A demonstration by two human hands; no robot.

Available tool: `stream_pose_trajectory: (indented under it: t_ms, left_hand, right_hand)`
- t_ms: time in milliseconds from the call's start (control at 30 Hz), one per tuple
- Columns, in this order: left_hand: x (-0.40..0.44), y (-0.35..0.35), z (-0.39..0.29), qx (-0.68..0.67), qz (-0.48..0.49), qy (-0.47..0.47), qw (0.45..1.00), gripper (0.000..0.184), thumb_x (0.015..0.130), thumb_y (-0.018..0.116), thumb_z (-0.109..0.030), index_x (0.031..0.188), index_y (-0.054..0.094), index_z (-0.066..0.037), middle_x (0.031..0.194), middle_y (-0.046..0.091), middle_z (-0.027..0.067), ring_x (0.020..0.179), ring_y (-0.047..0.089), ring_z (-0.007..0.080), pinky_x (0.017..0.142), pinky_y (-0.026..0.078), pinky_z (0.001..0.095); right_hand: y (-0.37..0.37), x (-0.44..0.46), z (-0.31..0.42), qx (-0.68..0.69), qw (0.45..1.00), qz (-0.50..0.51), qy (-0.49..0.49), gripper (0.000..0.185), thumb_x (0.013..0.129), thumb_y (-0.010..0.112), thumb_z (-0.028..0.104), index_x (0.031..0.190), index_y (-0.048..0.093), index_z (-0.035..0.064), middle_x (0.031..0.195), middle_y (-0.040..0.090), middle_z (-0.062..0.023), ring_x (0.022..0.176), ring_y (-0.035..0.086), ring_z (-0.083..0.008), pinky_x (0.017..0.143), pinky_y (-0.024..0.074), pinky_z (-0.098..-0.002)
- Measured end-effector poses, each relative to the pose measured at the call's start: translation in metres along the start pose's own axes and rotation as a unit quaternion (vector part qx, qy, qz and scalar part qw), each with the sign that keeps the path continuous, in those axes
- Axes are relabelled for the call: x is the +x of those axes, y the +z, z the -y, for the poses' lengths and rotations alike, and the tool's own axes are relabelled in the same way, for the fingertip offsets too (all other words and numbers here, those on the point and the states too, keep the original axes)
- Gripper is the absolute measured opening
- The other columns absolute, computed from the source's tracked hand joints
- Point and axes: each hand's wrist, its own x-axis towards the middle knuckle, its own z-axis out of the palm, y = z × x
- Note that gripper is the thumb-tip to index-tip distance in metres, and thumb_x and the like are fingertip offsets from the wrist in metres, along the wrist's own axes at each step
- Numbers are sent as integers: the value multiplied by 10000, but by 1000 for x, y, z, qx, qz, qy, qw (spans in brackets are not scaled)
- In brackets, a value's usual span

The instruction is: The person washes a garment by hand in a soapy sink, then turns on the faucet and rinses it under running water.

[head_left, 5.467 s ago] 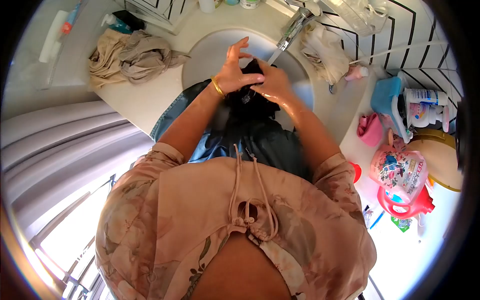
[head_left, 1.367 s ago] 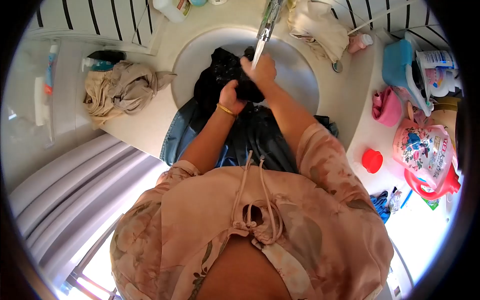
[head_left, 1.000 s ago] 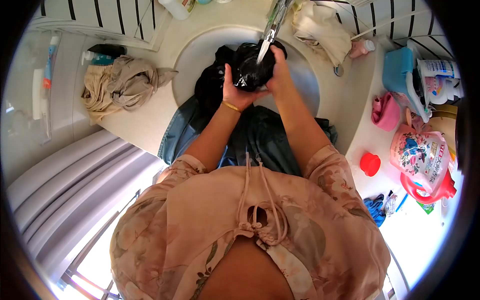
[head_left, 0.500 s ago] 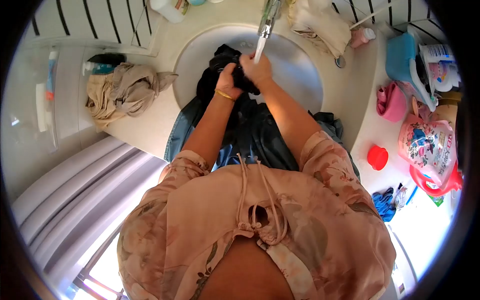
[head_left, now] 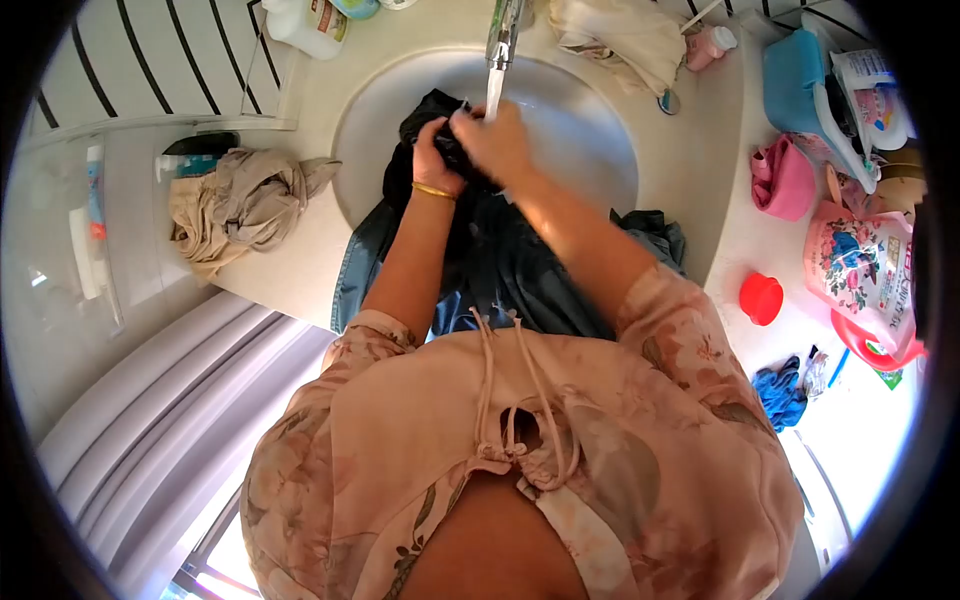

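Observation:
A wet black cloth (head_left: 430, 112) is bunched up in the white round sink (head_left: 585, 130). My left hand (head_left: 436, 160), with a gold bracelet at the wrist, is closed round part of it. Close beside it, under the running stream of the tap (head_left: 503, 40), my right hand (head_left: 495, 145) grips the same cloth; its fingers are smeared by motion. Dark blue-green fabric (head_left: 520, 275) hangs over the sink's near edge, between my forearms.
Beige clothes (head_left: 240, 205) lie on the left counter, a cream cloth (head_left: 620, 40) behind the sink at the right. On the right stand a blue basket (head_left: 795, 90), a pink cloth (head_left: 783, 178), a red cap (head_left: 761, 299) and a floral refill bag (head_left: 855, 265).
The black cloth, spread over both palms under the water a second ago, is now bunched between my hands. The view has shifted slightly, and my right hand has moved across the stream.

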Motion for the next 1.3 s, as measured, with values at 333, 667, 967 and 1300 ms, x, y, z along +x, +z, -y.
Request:
stream_pose_trajectory:
  t_ms: [333, 667, 967, 1300]
  left_hand:
    - [6, 2, 15, -12, 19, 54, 998, 350, 827, 438, -285, 1078, 561, -74, 1077, 576, 86, 1006, 523, 278, 904, 395, 430]
    - [2, 5, 15, -39, 33, 13, 999, 342, 855, 397, -283, 1094, 527, -76, 1102, 555, 81, 1011, 519, 254, 918, 388, 412]
    - [-21, 6, 0, -60, 235, -69, 968, 404, 859, 337, -390, 1154, 486, -158, 1179, 500, 58, 1105, 457, 246, 947, 358, 396]
    - [18, -21, 11, 626, 126, 275, 719, 406, 884, 383, -342, 1219, 403, -114, 1185, 466, 53, 1101, 427, 221, 896, 385, 352]
  right_hand:
    - [14, 55, -44, 140, 973, 39, 176, 319, 743, 593, 286, 928, 573, 27, 936, 564, -177, 796, 557, -340, 747, 457, -382]
    - [1, 16, 6, -96, 987, -126, -16, 314, 712, 608, 343, 807, 586, 45, 723, 595, -156, 645, 560, -353, 585, 456, -418]
    - [-50, -24, 40, -156, 877, 48, -453, 363, 739, 601, 341, 964, 566, 59, 992, 560, -130, 889, 527, -291, 706, 424, -413]
    - [-6, -6, 21, -168, 957, -21, -236, 237, 695, 612, 312, 799, 594, 100, 857, 572, -52, 793, 569, -244, 658, 459, -400]
